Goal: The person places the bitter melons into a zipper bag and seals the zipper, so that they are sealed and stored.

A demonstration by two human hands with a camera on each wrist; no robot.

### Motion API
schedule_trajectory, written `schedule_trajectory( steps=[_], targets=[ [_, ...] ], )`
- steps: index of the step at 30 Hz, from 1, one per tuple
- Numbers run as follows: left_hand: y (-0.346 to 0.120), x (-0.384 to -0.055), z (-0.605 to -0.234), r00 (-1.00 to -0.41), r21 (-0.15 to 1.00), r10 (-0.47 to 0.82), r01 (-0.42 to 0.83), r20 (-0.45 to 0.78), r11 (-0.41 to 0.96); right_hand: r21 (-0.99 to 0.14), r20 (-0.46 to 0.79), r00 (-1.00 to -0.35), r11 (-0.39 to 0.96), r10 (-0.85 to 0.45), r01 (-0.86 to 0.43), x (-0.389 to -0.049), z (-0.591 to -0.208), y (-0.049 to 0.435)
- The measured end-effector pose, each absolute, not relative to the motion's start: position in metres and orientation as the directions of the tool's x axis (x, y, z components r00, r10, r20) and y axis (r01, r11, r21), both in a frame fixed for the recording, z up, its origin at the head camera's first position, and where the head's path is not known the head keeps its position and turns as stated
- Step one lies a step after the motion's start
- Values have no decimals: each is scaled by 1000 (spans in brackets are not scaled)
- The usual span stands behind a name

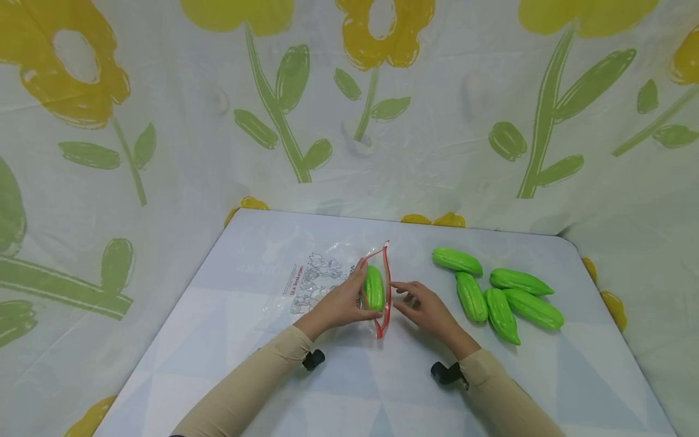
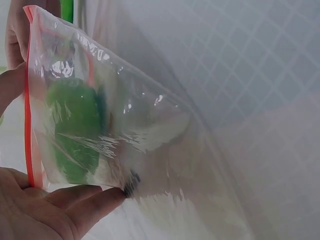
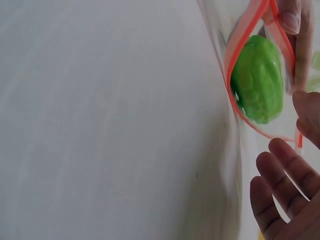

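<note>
My left hand [image 1: 341, 302] holds a clear zip bag [image 2: 165, 145] with a red zip strip [image 1: 387, 282] near its mouth, thumb and fingers spread along the edge. The mouth gapes toward the right. A glossy, ridged green bitter melon [image 3: 257, 79] lies inside the bag, just behind the opening. My right hand [image 1: 427, 309] is beside the mouth, its fingertips close to the red strip and its fingers loosely bent with nothing between them. Printed drawings and red lettering [image 1: 293, 280] show on the bag's left part, which lies over the table.
Several more green bitter melons [image 1: 499, 306] lie grouped on the table [image 1: 338, 394] to the right of my right hand. A flower-printed curtain [image 1: 426, 170] hangs behind the table and along its sides. Each wrist carries a small black camera mount [image 1: 445, 373].
</note>
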State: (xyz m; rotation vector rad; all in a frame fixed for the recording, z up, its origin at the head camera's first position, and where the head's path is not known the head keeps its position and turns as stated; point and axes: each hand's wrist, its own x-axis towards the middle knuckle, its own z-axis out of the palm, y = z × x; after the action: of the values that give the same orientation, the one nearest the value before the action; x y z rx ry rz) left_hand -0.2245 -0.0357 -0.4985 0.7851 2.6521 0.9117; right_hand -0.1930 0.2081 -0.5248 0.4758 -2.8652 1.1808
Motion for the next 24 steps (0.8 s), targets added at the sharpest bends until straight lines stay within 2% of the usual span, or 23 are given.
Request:
schedule_trajectory(
  steps=[12,24],
  targets=[
    [-35,-226,-500,-834,634,549,398,-50,663,-691,202,-945,647,-257,-323,-178,-523,244],
    [-37,-227,-502,-839,647,541,379,-62,661,-630,318,-925,683,-206,-369,-159,-514,286]
  ],
)
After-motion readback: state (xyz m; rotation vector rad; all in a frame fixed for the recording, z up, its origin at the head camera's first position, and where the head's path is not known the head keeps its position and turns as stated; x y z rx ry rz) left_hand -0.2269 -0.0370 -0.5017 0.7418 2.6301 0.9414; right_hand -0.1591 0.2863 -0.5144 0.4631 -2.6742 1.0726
